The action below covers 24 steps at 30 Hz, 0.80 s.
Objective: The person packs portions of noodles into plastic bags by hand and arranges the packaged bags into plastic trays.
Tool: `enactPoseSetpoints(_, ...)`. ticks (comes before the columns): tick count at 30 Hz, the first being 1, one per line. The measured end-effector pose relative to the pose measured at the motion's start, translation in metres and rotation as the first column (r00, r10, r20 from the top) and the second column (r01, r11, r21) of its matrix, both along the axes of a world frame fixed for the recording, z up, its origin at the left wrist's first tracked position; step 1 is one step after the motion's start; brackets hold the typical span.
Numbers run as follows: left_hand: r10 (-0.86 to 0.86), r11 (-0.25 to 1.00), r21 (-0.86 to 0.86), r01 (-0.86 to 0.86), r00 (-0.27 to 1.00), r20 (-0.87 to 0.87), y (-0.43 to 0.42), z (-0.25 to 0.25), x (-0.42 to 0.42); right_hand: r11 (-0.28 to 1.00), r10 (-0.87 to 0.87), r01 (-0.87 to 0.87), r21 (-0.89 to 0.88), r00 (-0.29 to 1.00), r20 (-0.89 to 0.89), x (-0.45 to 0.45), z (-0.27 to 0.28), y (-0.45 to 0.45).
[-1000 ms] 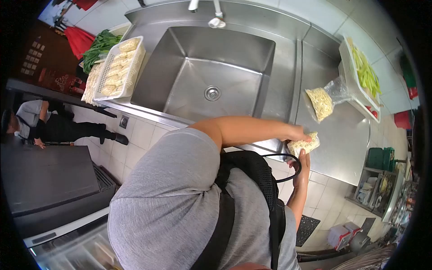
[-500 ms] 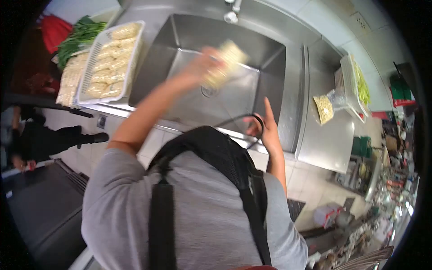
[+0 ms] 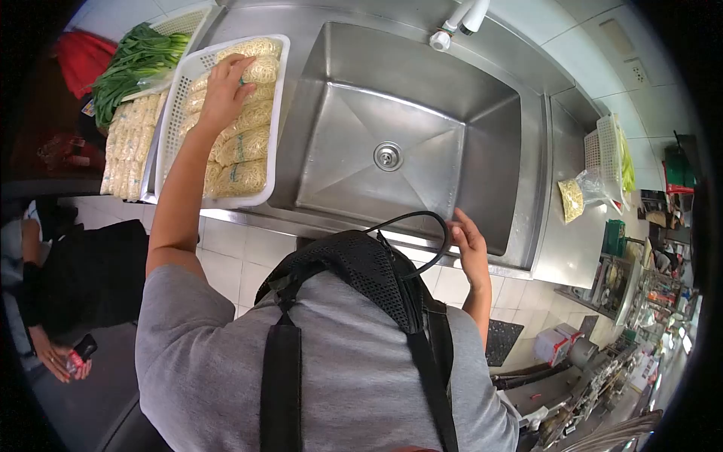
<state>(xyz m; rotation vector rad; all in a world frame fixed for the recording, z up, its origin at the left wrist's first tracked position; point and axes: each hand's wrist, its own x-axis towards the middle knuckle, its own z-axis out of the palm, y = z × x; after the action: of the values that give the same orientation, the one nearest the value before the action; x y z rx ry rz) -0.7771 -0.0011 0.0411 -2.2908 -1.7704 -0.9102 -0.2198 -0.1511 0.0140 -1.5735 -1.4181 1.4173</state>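
My left hand point(image 3: 224, 92) rests on bagged noodles point(image 3: 245, 145) in the upper part of a white basket point(image 3: 276, 162), its fingers apart and nothing gripped. The basket stands left of the sink point(image 3: 354, 184). By the sink's front right rim is my right hand point(image 3: 470, 245), empty, its fingers spread and slightly bent. More bagged noodles point(image 3: 133, 147) lie left of the basket, below leafy greens point(image 3: 135, 68). On the right counter, a single bag of noodles point(image 3: 571, 200) sits beside another basket point(image 3: 605, 151).
A faucet point(image 3: 444, 36) rises behind the sink. At the far left, a person's hands point(image 3: 64, 361) hold a small red and black object. A dark cable point(image 3: 422, 214) loops near my right hand. Boxes point(image 3: 553, 343) stand on the floor at the lower right.
My left hand has carried a noodle bag from the right counter across the sink to the white basket and let go. My right hand moved left to the sink's rim. The view shifted left.
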Motion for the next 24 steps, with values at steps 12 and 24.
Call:
enactPoseSetpoints(12, 0.147, 0.988, -0.007, -0.153, 0.961, -0.233, 0.030, -0.004, 0.011, 0.989, -0.147, 0.150, -0.018, 0.984, 0.101, 0.010, 0.009, -0.012)
enactPoseSetpoints(24, 0.355, 0.930, 0.196, -0.311, 0.899, -0.255, 0.088, -0.024, 0.002, 0.973, -0.221, 0.215, 0.085, 0.973, 0.065, 0.077, 0.007, -0.009)
